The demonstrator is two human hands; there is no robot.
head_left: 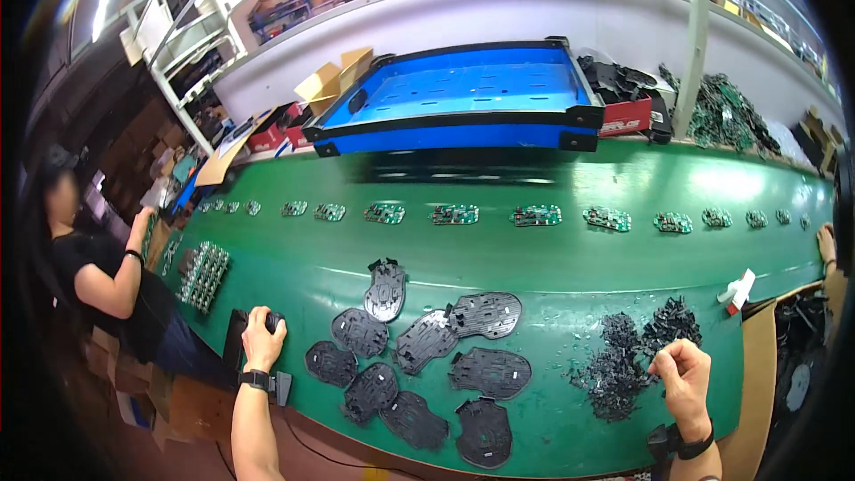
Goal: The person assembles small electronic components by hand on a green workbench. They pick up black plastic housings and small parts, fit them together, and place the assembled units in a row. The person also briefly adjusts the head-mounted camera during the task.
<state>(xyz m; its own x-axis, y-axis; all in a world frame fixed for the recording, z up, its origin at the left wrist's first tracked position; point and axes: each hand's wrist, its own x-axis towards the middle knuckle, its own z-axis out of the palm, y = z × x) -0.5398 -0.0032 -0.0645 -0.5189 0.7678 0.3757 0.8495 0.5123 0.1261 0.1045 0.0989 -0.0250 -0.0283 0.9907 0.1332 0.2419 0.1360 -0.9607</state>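
Note:
My left hand (262,340) is closed over a dark plastic piece (275,322) at the bench's near left edge. Its underside is hidden by my fingers. Over at the right, my right hand (684,380) pinches with thumb and forefinger at the side of a heap of small black plastic bits (614,370). Whatever sits between those fingertips is too small to make out. Several black, rounded plastic shells (492,372) lie spread between my hands, some overlapping.
Green circuit boards (455,215) form a row along the green belt (427,258). A blue tray (463,134) with black corners stands beyond. Upright boards (205,276) cluster at left, near a co-worker (107,267). Another person's hand (827,245) shows far right, past a white-and-red item (737,292).

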